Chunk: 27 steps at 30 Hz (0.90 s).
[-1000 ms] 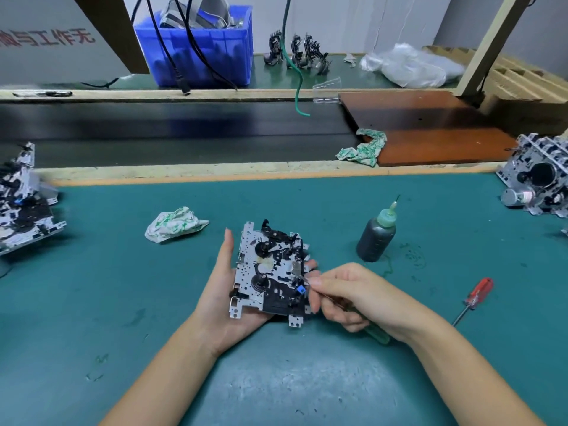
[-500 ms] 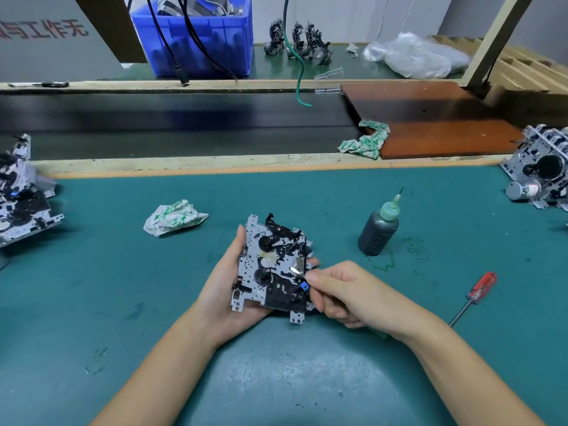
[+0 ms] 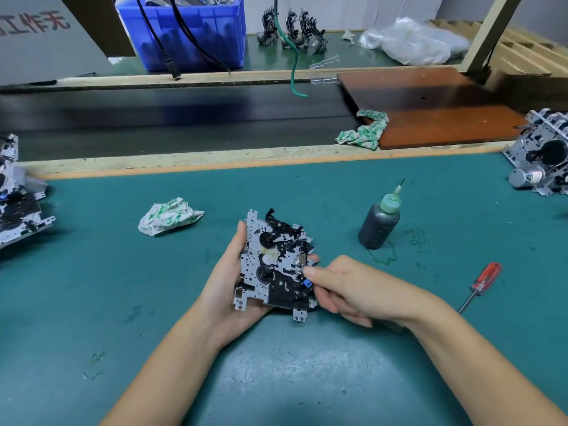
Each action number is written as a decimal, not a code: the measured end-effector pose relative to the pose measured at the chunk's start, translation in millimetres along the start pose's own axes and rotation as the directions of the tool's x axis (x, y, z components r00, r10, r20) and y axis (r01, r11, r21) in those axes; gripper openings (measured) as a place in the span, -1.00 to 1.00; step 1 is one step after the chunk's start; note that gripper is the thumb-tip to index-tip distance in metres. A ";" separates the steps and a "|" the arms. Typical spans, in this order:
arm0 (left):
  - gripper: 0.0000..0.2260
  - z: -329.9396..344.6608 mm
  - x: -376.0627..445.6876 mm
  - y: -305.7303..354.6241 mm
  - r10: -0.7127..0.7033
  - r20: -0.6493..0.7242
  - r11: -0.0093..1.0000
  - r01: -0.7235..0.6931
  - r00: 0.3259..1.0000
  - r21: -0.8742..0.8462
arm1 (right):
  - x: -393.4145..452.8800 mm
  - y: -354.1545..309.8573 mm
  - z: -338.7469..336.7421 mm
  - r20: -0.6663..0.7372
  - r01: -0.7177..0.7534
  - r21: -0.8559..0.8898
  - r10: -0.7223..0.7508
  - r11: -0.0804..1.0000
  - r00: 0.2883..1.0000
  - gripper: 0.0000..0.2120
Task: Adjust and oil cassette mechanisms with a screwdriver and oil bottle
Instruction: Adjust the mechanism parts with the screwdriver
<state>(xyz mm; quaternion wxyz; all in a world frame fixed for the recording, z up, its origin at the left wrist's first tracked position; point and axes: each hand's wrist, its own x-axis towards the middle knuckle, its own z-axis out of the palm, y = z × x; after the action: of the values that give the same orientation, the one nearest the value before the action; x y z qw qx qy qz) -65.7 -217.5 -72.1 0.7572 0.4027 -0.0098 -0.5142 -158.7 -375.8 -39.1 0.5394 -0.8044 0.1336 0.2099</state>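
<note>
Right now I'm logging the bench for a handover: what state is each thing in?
Cassette mechanism: held up off the mat, face up.
Left hand: cradles the mechanism from below.
Right hand: fingers curled at the mechanism's right edge, gripping a tool that is mostly hidden.
Oil bottle: upright, nozzle on, untouched.
Red screwdriver: lying flat on the mat.
Rag: crumpled.

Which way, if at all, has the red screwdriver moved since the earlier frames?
No. The red screwdriver lies in the same spot on the mat, right of the standing oil bottle; only the head camera shifted.
</note>
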 end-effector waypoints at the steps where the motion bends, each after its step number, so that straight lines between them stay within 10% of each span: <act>1: -0.36 -0.1 0.2 0.5 -0.005 0.007 1.000 0.005 1.000 -0.004 | 0.0 -0.2 -1.4 0.035 0.007 0.062 -0.009 0.998 0.999 -0.47; 27: -0.37 -0.6 -0.5 2.5 -0.016 0.043 1.000 0.017 0.999 -0.023 | -4.6 1.4 -2.8 0.109 0.003 0.181 -0.023 0.983 0.994 -0.58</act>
<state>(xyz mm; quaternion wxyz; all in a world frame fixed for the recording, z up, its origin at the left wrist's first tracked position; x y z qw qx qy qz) -63.8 -216.3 -70.7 0.7573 0.3826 -0.0169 -0.5290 -162.7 -378.9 -37.1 0.6181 -0.7402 0.1168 0.2375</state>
